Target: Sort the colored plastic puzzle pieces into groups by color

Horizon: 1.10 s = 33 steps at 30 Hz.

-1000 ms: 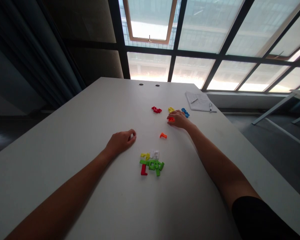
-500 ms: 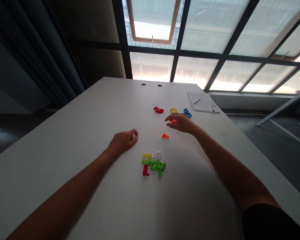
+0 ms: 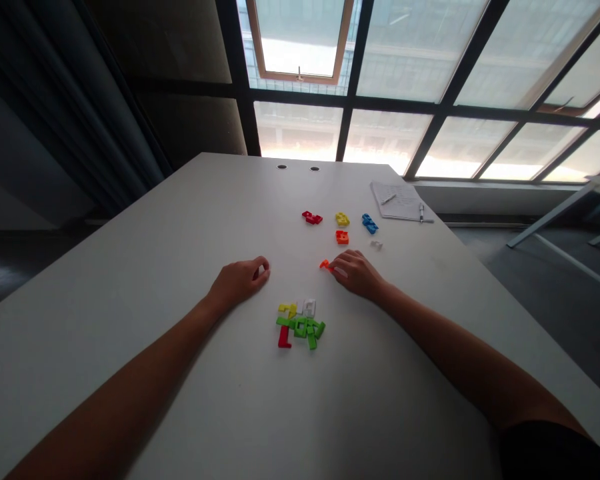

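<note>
Nearest, a black sleeve point(image 3: 545, 450) covers the upper part of the right arm, and on the white table point(image 3: 220, 407) a red piece point(image 3: 284, 337) lies at the near edge of a small heap. Green pieces point(image 3: 300, 327) make up the middle of that heap, some overlapping, with a yellow piece point(image 3: 289, 310) and a white piece point(image 3: 309, 307) along its far side. Beyond it to the left, the left hand point(image 3: 237, 280) rests on its side, loosely curled, thumb and forefinger brought round into a narrow loop. Across from it, the right hand point(image 3: 357, 275) has its thumb and fingers drawn narrow at the right end of a small orange piece point(image 3: 325, 265), which is on the table beyond the heap, between the hands; whether they grip it or only touch it, I cannot tell. Farther out lie an orange block point(image 3: 342, 237) and, to its right, a little white part point(image 3: 377, 245). Behind these, a red cluster point(image 3: 312, 217), a yellow cluster point(image 3: 343, 219) and a blue cluster point(image 3: 370, 224) form a loose row. A written-on pad point(image 3: 405, 208) bearing two pens point(image 3: 421, 213) lies beyond, near the right edge, and two round inserts point(image 3: 315, 169) sit at the far end, before tall windows point(image 3: 300, 127).
</note>
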Each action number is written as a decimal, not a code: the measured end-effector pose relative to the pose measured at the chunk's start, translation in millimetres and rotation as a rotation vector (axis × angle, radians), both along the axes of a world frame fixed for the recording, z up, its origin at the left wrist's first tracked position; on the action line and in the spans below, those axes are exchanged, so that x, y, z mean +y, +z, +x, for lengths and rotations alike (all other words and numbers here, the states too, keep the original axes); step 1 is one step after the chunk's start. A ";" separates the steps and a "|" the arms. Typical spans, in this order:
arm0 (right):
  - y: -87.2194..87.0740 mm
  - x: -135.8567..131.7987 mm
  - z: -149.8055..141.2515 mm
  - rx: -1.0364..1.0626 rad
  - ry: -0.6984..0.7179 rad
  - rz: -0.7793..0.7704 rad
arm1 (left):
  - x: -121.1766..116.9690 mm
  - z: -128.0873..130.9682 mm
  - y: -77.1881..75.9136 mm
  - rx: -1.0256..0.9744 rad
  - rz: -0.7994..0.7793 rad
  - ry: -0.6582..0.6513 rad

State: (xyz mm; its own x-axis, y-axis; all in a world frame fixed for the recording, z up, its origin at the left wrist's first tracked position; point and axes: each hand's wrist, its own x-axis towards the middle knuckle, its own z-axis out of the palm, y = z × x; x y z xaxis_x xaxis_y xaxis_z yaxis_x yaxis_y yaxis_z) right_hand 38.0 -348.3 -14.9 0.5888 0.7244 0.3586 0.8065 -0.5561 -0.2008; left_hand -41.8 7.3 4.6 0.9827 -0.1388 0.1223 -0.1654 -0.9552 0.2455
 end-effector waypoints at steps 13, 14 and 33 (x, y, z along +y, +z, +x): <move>0.5 -20.1 21.3 -0.060 -0.608 -0.116 | 2.2 1.6 -1.8 0.015 -0.004 -0.002; 0.6 -19.9 21.6 -0.064 -0.616 -0.124 | 2.0 1.6 -1.8 0.014 -0.007 -0.001; -4.5 -18.9 28.6 -0.083 -0.555 0.025 | 0.2 0.4 0.1 0.011 0.000 0.006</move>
